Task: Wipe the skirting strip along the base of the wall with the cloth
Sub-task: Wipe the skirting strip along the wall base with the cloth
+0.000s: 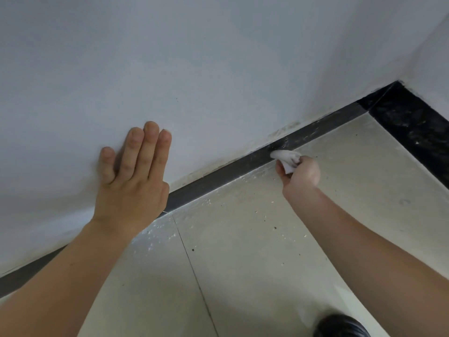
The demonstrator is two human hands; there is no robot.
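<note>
**Cloth pressed to a dark skirting strip, seen from above**

At the left, the left hand [131, 176] is laid flat on the pale wall [218, 57], fingers straight and together, nothing grasped; it is judged to serve as a brace. Below it, the skirting strip [218, 173] is seen as a narrow dark band where wall meets tiled floor [267, 239]. Its long axis runs diagonally, from the lower left edge up to the corner at the upper right.

Further right, a small white cloth [286, 157] is bunched and pressed onto the strip, nearer the corner than the left hand. It is gripped by the right hand [302, 173], whose fingers are curled round it, the arm reaching in from the lower right. The right hand is thus the one at the strip; the left is placed up on the wall, apart from it.

Pale streaks are visible on the strip between the cloth and the corner, so the coming stroke is judged best carried along the strip's length. At the far right, the floor is bordered by a black speckled band [413, 122]
</note>
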